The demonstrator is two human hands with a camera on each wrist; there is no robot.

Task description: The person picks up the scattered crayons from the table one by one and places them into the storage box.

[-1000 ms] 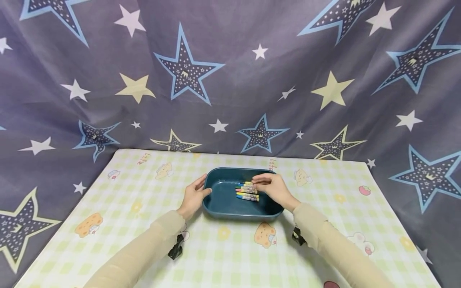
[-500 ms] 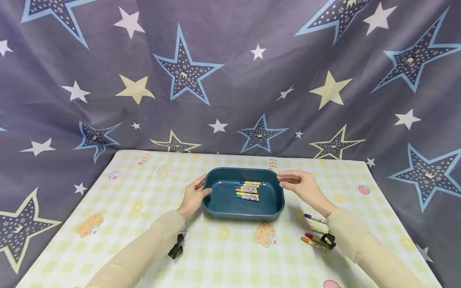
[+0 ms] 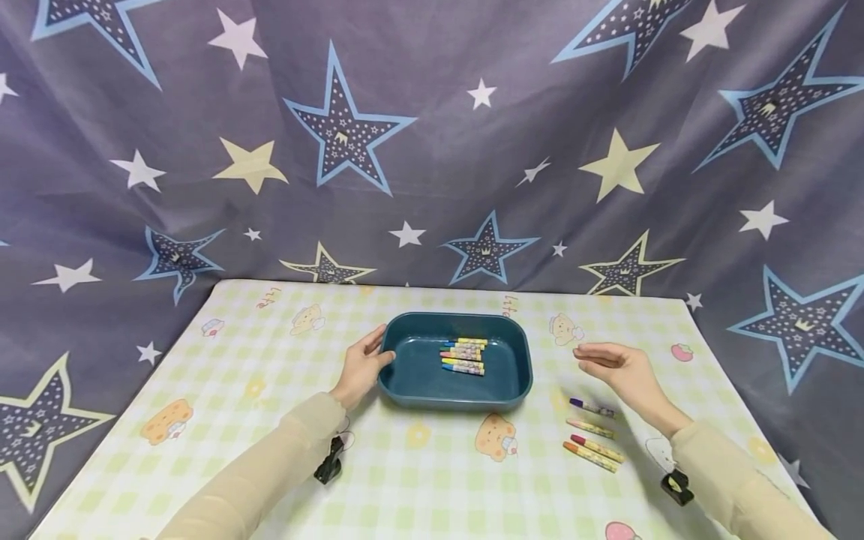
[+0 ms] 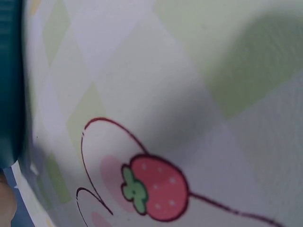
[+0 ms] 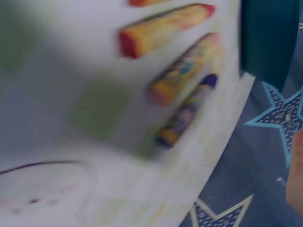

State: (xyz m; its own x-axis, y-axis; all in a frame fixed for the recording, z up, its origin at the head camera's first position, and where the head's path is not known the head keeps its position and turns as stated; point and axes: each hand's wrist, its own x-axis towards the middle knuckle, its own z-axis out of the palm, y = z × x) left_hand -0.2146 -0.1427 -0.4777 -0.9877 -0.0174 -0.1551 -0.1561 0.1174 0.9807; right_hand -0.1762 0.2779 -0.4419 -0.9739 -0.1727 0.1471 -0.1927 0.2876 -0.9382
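Observation:
A dark teal plastic box (image 3: 454, 402) stands on the table, with several crayons (image 3: 463, 368) lying in a row inside it. My left hand (image 3: 361, 369) holds the box's left rim, thumb over the edge and fingers along the outer wall. In the left wrist view only a strip of the box (image 4: 10, 85) shows. To the right of the box, my right hand (image 3: 624, 379) is in the air, fingers loosely bent and holding nothing. Just below it lie a purple crayon (image 3: 592, 408), a pale pink one (image 3: 590, 428), a red-tipped one (image 3: 598, 448) and an orange-tipped one (image 3: 589, 456).
A checked cloth (image 3: 270, 495) with cartoon prints covers the table. Behind and beside it hangs a grey-purple curtain (image 3: 432, 187) with stars. A small black wrist mount (image 3: 676, 487) sits under the right sleeve, another (image 3: 329, 461) under the left.
My right hand has lifted out of the box and moved right, towards the crayons on the table, which its forearm hid before. The left hand and box stay put.

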